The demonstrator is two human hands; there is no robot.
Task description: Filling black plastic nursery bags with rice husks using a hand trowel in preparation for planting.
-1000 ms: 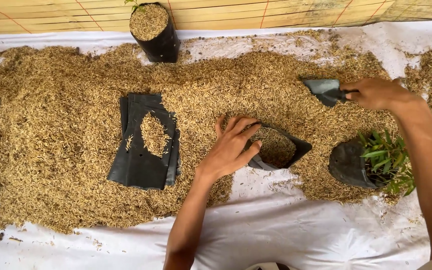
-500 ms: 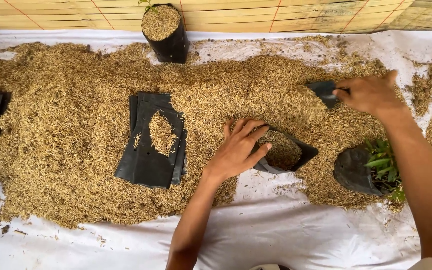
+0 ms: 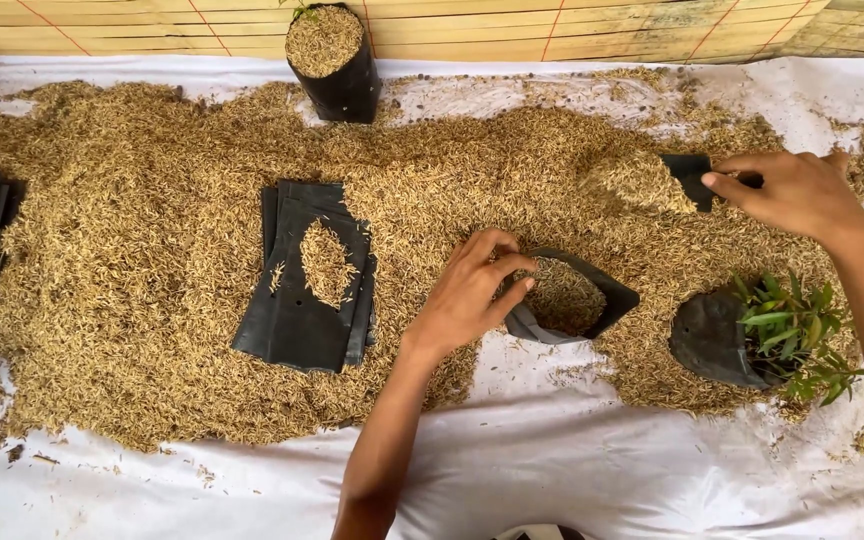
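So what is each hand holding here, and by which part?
The left hand grips the open black grow bag by its near rim, holding the mouth open. The right hand holds a dark scoop by its rear end, heaped with rice husk.

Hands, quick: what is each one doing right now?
Left hand: gripping the rim of the open black bag partly filled with husks.
Right hand: closed on a black scoop heaped with husks.
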